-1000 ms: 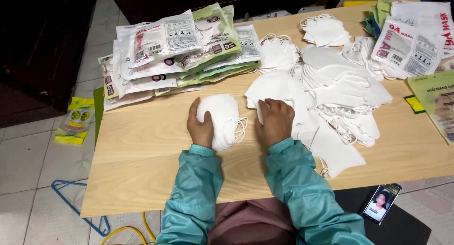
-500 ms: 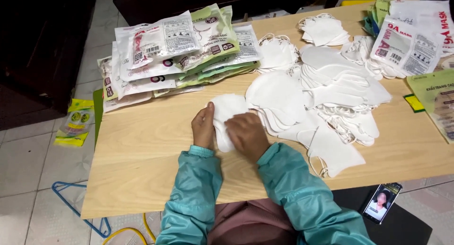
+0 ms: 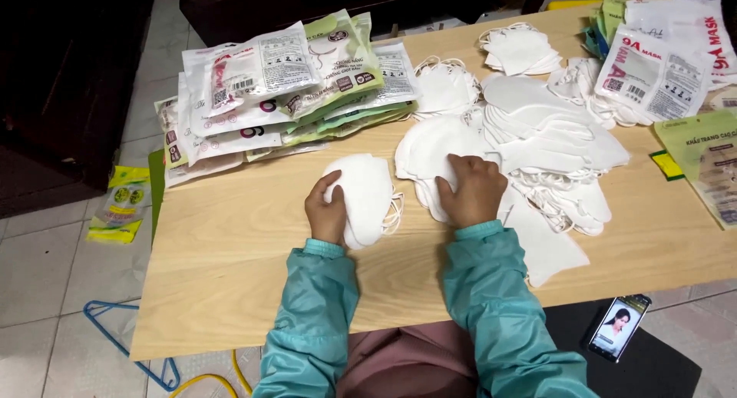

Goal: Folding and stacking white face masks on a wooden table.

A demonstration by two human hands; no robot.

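Nearest the viewer, a phone (image 3: 616,327) with a lit screen lies on a dark mat just past the near edge of the table (image 3: 230,290), and a blue hanger (image 3: 115,333) rests on the tiled floor to the left. Two teal sleeves (image 3: 491,306) reach onto the wooden top. The left hand (image 3: 326,210) curls around the left edge of a small stack of white masks (image 3: 365,194), thumb on top, closed on it and holding it against the table. The right hand (image 3: 470,189) lies palm down, fingers bent, on the loose pile of white masks (image 3: 537,137) just beside the stack; whether it has pinched a mask cannot be told. The step in hand appears to be gathering loose masks into the held stack; the next move would call for lifting a single mask free of its tangled ear loops and bringing it left onto the stack. Farther off lie sealed mask packets (image 3: 284,83) at left and more packets (image 3: 652,68) at right
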